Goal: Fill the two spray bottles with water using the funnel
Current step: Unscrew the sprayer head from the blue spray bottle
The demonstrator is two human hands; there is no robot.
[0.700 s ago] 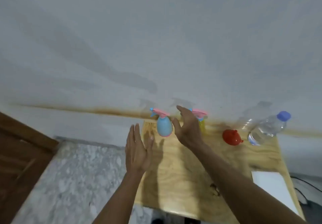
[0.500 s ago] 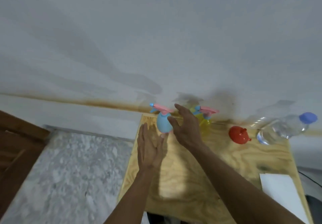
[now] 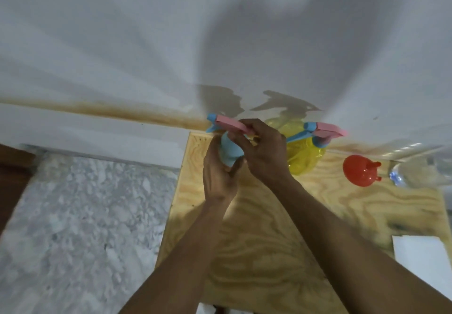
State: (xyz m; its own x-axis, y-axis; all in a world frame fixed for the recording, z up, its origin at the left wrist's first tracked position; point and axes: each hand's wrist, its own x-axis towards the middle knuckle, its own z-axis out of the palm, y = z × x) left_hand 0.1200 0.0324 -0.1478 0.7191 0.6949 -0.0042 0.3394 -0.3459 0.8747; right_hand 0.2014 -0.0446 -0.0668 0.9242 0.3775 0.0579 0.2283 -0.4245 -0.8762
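Note:
A blue spray bottle (image 3: 229,151) with a pink trigger head stands at the back left of the wooden board (image 3: 264,240). My left hand (image 3: 219,179) wraps its lower body from the left. My right hand (image 3: 263,151) grips its neck and pink head from the right. A yellow spray bottle (image 3: 304,153) with a pink and blue head stands just right of my right hand. The red funnel (image 3: 360,170) lies on the board further right. The clear water bottle (image 3: 413,167) lies blurred at the right edge.
A white wall rises right behind the board. A white sheet (image 3: 425,262) lies at the board's right front. Grey mottled floor (image 3: 80,228) spreads to the left, with a brown wooden edge at the far left.
Both hands reached forward with fingers apart, then closed on the blue spray bottle. The view has moved closer to the board.

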